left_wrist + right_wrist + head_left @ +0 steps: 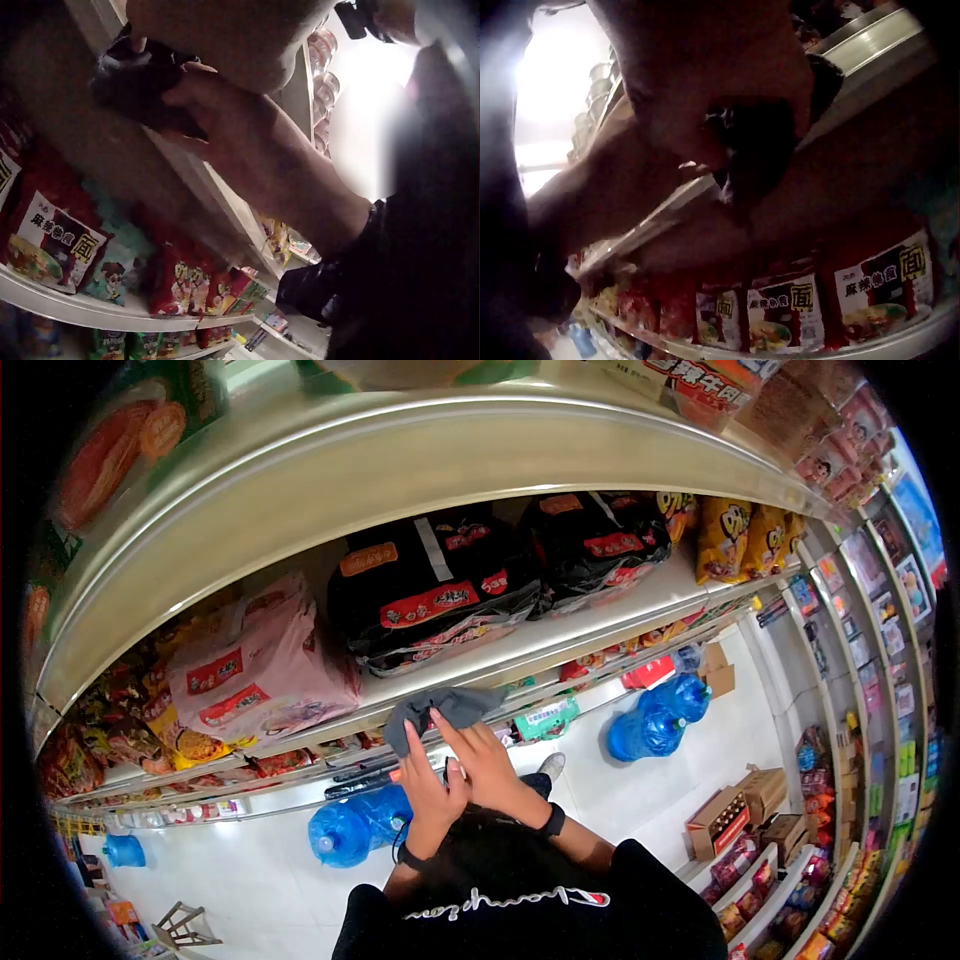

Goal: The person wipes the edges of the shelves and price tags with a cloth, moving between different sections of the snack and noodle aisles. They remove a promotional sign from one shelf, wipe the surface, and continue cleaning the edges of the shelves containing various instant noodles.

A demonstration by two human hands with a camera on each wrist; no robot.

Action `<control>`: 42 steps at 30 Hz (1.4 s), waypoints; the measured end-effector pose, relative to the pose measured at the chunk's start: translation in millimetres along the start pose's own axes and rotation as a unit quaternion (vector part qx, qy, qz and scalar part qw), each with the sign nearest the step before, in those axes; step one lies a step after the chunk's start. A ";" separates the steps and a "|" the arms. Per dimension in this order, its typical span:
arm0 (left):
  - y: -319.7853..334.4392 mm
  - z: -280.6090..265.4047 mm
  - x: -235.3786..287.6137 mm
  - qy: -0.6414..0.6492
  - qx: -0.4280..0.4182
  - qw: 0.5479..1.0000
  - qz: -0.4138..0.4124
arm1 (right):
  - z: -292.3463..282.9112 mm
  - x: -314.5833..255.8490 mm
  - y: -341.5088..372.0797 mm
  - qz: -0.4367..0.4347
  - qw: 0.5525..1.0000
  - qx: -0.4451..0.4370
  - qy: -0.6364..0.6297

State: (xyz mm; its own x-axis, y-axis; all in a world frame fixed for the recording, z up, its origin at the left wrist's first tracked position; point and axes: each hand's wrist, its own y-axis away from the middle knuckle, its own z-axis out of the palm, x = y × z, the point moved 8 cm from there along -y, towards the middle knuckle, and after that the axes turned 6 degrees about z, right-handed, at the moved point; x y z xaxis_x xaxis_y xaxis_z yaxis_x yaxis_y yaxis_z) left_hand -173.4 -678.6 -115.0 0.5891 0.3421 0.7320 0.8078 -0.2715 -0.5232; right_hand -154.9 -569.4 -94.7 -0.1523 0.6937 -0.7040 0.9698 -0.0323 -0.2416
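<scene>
The cloth (460, 710) is dark grey. 2 big packs (440, 595) are shiny black, with red labels, white writing, a small orange patch and a pale stripe on top. The pack (250, 660) beside them is light pink with 2 red labels. The snack bags (724, 540) are bright yellow with dark and white letters. The water jugs (655, 722) are see-through blue, and the floor (610, 800) is white. The shirt (500, 910) is black with curly white writing and a bit of red. The wristband (553, 820) is black. The noodle bags (786, 311) are dark red, with white panels, black writing and yellow squares.
</scene>
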 end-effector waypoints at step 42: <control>103.5 80.4 -213.8 -0.364 -0.324 0.873 0.016 | 177.0 173.8 48.4 0.243 0.949 -0.163 0.120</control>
State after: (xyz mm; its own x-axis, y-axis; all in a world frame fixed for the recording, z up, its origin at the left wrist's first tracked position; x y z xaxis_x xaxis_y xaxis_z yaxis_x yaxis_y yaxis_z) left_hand -214.2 -707.5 -360.7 0.6586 0.7416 0.1274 0.7485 -0.6631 -0.0097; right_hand -168.1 -577.7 -346.9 0.3372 0.7992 -0.4976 0.9280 -0.1931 0.3188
